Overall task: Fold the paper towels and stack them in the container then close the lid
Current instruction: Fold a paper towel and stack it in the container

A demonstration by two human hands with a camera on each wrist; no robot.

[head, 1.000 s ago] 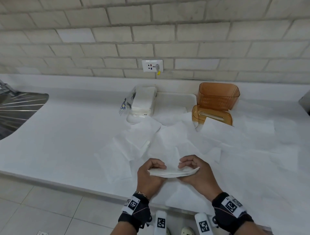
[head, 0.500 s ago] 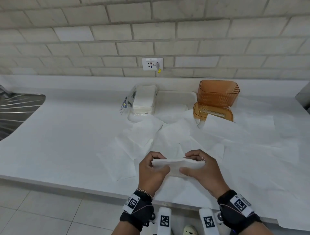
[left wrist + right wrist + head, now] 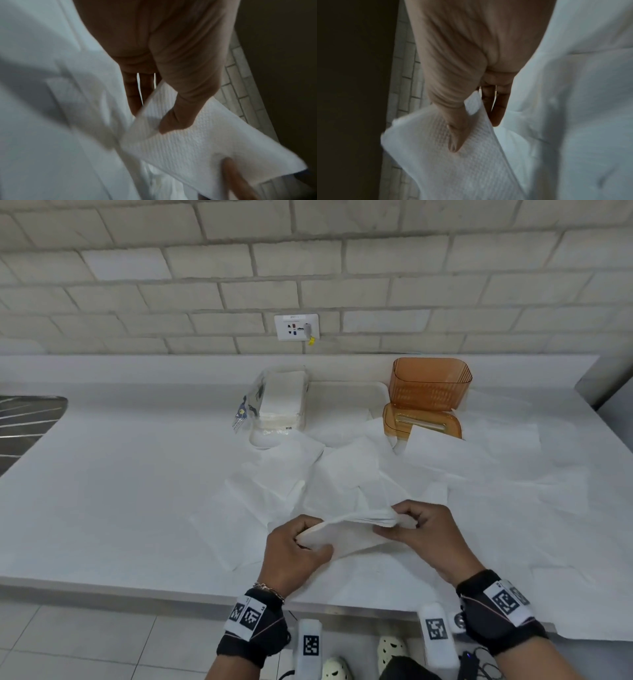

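Folded paper towel [image 3: 352, 530] held just above the white counter [image 3: 120, 491], left hand [image 3: 294, 556] pinching its left end, right hand [image 3: 428, 537] pinching its right, loose sheets [image 3: 479, 474] beneath, orange container [image 3: 430, 385] and lid [image 3: 421, 422] at the back.

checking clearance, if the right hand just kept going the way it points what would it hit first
The right hand points left across the folded paper towel it pinches, toward the left hand holding the other end. It would probably meet that hand's fingers first; depth is uncertain.
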